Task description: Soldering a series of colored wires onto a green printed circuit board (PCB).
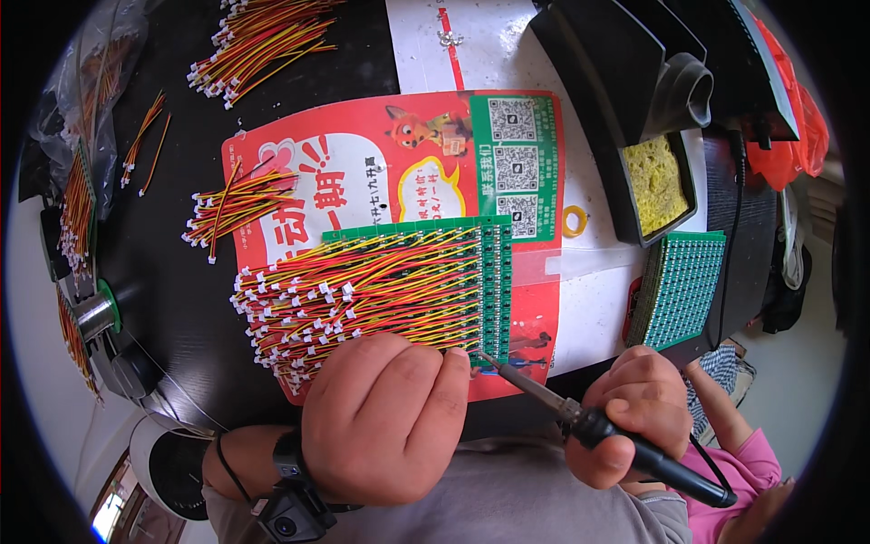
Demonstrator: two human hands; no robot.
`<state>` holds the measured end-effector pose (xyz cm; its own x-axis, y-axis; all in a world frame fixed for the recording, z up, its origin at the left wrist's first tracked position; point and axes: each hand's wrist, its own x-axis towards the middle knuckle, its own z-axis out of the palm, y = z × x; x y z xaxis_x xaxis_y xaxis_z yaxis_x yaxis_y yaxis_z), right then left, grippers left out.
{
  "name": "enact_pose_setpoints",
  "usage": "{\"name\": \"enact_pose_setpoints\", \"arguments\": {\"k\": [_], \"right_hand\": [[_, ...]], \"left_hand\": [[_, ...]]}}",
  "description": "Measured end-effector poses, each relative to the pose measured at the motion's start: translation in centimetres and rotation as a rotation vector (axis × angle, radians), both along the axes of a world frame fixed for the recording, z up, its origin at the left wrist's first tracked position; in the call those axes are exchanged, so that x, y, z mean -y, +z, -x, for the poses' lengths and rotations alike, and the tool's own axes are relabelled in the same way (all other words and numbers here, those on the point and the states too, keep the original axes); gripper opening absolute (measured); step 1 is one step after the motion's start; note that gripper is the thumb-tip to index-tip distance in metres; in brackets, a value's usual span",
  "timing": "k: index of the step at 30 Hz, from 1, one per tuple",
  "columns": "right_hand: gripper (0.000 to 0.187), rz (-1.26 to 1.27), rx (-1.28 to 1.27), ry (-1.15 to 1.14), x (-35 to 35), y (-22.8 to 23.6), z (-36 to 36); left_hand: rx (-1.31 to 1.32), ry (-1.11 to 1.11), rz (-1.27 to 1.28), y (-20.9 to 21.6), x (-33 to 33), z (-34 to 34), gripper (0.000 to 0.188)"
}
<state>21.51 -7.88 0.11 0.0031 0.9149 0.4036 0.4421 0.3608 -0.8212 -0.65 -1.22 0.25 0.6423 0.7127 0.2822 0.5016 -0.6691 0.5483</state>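
Observation:
My right hand point(639, 412) grips a soldering iron point(634, 444) with a black handle. Its metal tip points up and left, at the near edge of a green circuit board panel point(494, 290). Rows of red and yellow wires point(390, 281) with white connectors run leftward from this panel. At the panel's near edge my left hand point(385, 417) is closed, its fingertips beside the iron's tip. Whatever these fingers pinch is hidden under them. The panel and wires lie on a red printed sheet point(535, 308).
A soldering iron stand point(625, 91) with a yellow sponge point(652, 181) is at the far right, near stacked green boards point(684, 290). Loose wire bundles point(263, 45) lie at the back. A solder spool point(95, 313) sits left. Another person's pink sleeve point(752, 471) shows at lower right.

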Motion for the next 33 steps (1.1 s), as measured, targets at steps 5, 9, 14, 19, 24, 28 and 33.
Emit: {"name": "enact_pose_setpoints", "arguments": {"k": [5, 9, 14, 19, 24, 28, 33], "right_hand": [[0.031, -0.065, -0.011, -0.113, 0.1, -0.4, 0.6], [0.030, -0.089, -0.003, -0.120, 0.0, -0.6, 0.5], [0.031, -0.045, -0.070, -0.020, 0.5, -0.3, -0.4], [0.034, -0.099, 0.009, -0.133, 0.5, -0.6, 0.6], [0.034, -0.132, -0.068, -0.068, 0.5, -0.7, -0.3], [0.032, -0.138, -0.041, -0.072, 0.1, -0.7, -0.3], [0.029, -0.124, -0.029, -0.079, 0.1, -0.6, -0.2]], "left_hand": [[0.004, -0.007, 0.001, 0.2, -0.2, -0.2, 0.028], [0.000, -0.002, -0.002, 0.1, -0.1, 0.0, 0.028], [-0.014, 0.013, -0.029, 0.1, 0.3, -0.1, 0.028], [0.040, 0.078, -0.014, -0.2, 0.6, -0.5, 0.028], [0.061, 0.084, -0.024, -0.3, 0.2, -0.9, 0.029], [0.022, 0.028, -0.023, -0.3, 0.1, -0.3, 0.023], [0.019, 0.031, 0.028, 0.1, 0.0, -0.4, 0.022]]}}
